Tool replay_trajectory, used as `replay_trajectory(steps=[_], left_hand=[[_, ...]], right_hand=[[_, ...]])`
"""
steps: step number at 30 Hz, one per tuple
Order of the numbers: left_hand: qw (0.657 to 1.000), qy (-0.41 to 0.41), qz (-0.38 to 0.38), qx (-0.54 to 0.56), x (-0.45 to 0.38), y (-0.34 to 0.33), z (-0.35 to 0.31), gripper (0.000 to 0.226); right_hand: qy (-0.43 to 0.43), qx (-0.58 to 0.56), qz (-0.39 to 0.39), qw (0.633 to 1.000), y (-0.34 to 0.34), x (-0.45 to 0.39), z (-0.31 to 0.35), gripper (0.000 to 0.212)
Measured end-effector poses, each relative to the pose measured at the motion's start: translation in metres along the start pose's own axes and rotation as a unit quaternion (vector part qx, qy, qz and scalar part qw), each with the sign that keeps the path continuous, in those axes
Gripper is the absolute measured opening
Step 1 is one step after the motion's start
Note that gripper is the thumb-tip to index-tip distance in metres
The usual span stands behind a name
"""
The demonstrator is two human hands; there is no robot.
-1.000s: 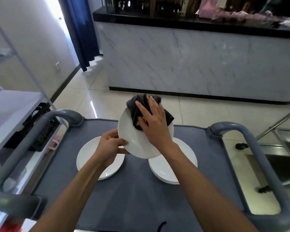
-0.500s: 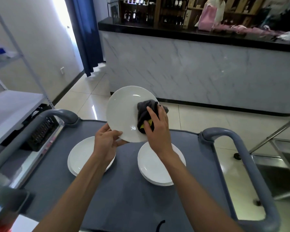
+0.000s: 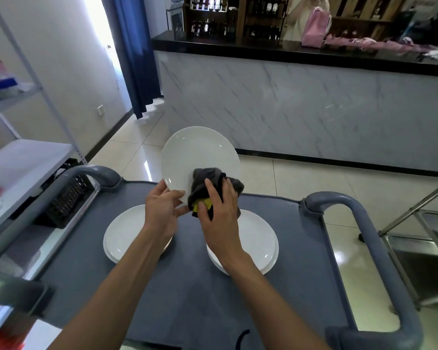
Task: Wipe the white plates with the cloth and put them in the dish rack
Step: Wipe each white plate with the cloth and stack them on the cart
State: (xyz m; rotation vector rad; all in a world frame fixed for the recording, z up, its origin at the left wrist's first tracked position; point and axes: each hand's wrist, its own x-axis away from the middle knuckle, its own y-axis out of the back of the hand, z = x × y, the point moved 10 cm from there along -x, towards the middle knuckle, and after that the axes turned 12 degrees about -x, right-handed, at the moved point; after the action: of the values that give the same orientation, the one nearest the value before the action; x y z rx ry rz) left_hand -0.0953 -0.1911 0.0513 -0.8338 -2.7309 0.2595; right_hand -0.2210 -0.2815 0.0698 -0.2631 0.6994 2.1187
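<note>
A white plate (image 3: 197,157) is held tilted, nearly upright, above the far edge of the grey cart top (image 3: 192,299), face toward the camera. Its lower left rim is pinched by the left hand (image 3: 162,210), thumb on the face, the other fingers behind the plate. A dark grey cloth (image 3: 210,188) with a yellow patch is pressed against the lower right of the plate face by the right hand (image 3: 219,213); its fingers (image 3: 210,190) are spread and lightly curled over the bunched cloth.

Two further lots of white plates lie flat on the cart top: a left plate (image 3: 124,236) toward the left edge and a right stack (image 3: 258,238) near the middle; how many are stacked cannot be told.

Step judged: wiping of the held plate is in hand. A black slatted rack (image 3: 68,198), possibly the dish rack, is seen beyond the left edge.

Next move, judged: the wipe is to be finished, then the plate carried left to the rack and slotted in on edge, with the rim grip kept firm.
</note>
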Motion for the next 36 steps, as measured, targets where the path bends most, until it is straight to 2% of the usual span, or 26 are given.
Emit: replay_trajectory(steps=[7,10,20,27,36], left_hand=[[1.000,-0.008,0.006,-0.010,0.005,0.006,-0.005,0.040],[1.000,-0.002,0.005,-0.004,0.003,0.010,-0.005,0.041],[0.998,-0.008,0.050,-0.022,0.004,0.005,-0.010,0.043],[0.994,-0.006,0.076,-0.074,0.013,0.001,-0.005,0.040],[0.988,-0.006,0.119,-0.100,0.018,-0.015,0.002,0.043]], right_hand=[[0.100,0.014,0.059,0.993,0.001,0.011,0.019,0.056],[0.139,0.030,0.058,0.988,0.013,0.013,0.018,0.055],[0.111,0.027,0.019,0.993,0.043,-0.015,0.016,0.053],[0.054,0.020,-0.003,0.998,0.073,-0.057,0.011,0.054],[0.092,0.051,0.016,0.994,0.061,-0.084,0.040,0.053]])
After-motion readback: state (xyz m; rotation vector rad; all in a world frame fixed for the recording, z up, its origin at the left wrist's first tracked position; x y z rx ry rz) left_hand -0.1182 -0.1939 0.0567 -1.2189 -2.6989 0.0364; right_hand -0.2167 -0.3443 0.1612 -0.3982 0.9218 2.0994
